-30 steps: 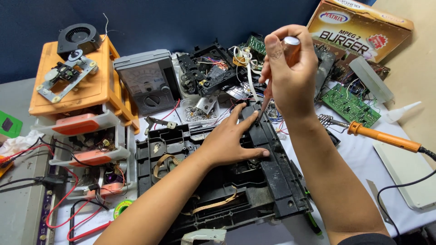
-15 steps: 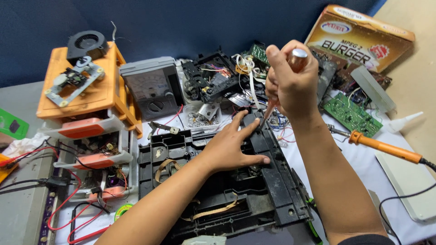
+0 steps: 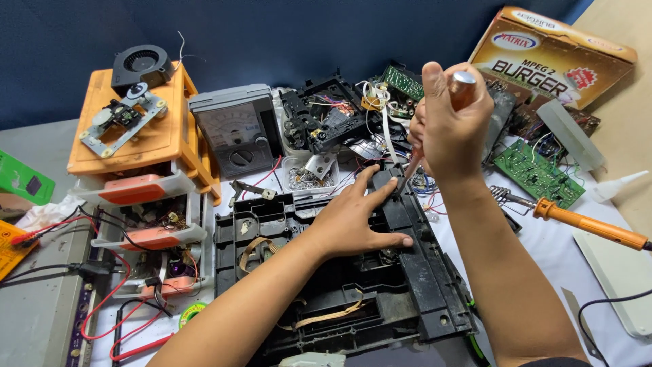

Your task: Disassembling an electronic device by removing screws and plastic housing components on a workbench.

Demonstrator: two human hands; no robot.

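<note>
A black plastic disc-drive chassis (image 3: 414,272) lies in the middle of the bench. My left hand (image 3: 353,217) rests flat on it, fingers spread, pressing it down. My right hand (image 3: 448,126) is closed round a screwdriver (image 3: 462,88) with a silver cap, held nearly upright. Its tip (image 3: 402,182) meets the chassis's far edge just past my left fingertips. Tan flat belts (image 3: 329,316) lie loose inside the chassis.
An orange drawer unit (image 3: 142,146) with a fan (image 3: 141,62) stands at left. A grey analogue meter (image 3: 234,129) sits behind the chassis. At right lie a green circuit board (image 3: 536,173), an orange-handled soldering iron (image 3: 587,228) and a cardboard box (image 3: 557,58). Red leads (image 3: 109,306) trail at lower left.
My right hand has lowered the screwdriver so its tip now sits on the chassis's far edge. My left hand has stayed flat on the chassis. The view has shifted slightly.
</note>
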